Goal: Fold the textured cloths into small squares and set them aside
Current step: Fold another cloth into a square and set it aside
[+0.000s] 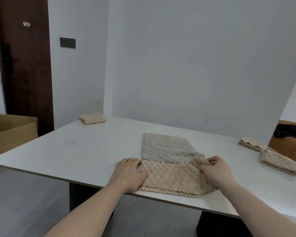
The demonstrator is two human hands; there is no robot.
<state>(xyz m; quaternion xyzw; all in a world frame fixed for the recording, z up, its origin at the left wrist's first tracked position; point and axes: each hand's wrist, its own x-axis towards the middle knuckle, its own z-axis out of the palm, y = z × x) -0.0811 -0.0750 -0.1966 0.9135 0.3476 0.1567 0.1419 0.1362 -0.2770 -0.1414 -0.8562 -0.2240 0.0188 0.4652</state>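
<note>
Both forearms reach in from the near edge of the white table point(79, 151). Left hand point(128, 174) lies palm down, fingers fairly straight and close together, pressing on the left end of the beige cloth point(169, 180); the thumb rests on the cloth's surface, fingertips run along its left edge. Nothing gripped there, just flat pressure.

Right hand point(216, 173) has fingers curled, pinching the cloth's far right corner and lifting it off the table, so the fabric bunches into a soft hump just in front of the knuckles (exact finger count in the pinch is hard to tell).

Beige cloth sits at the near table edge between the hands, a long strip with a bumpy, bubble-like weave; it looks doubled over, with layered scalloped edges showing along the near side. Left part flat, right part rumpled and raised.

Just behind it, touching or slightly overlapped by it, a grey cloth point(166, 147) of the same weave lies flat on the table.

Folded beige square point(92, 118) at the far left corner of the table. Two more folded beige cloths at the right edge: far one point(251, 144), near one point(278, 162), close together.

Cardboard box point(10, 132) stands left of the table.
</note>
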